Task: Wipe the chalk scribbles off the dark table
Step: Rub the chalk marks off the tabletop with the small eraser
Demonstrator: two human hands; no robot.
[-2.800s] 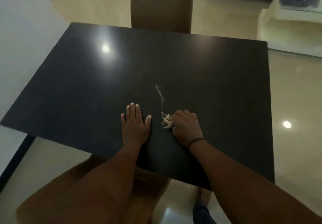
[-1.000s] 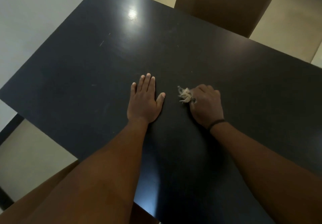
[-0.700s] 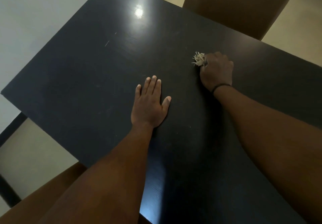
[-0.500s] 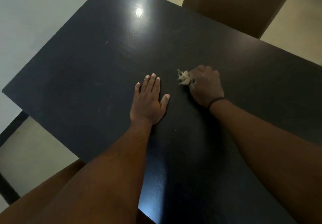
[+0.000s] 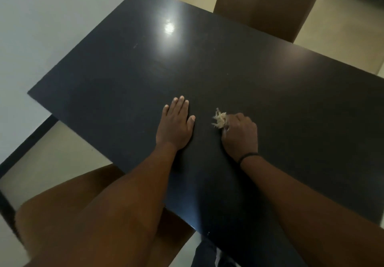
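The dark table fills most of the view, glossy, with a lamp's reflection on it. My right hand is curled into a fist on the tabletop and grips a pale frayed wad of wiping material, whose shreds stick out on the fist's left side. My left hand lies flat on the table, fingers straight and together, a short gap left of the wad. No chalk line shows around the hands; only a few faint pale specks sit farther back on the surface.
A brown upholstered chair stands at the table's far side. Another brown chair seat is below the near left edge. A pale wall runs along the left, and beige floor shows at right.
The chalk line seen 2.8 s ago is gone. My right hand swept the wad away across the table and back toward me. My left hand stayed flat in place.
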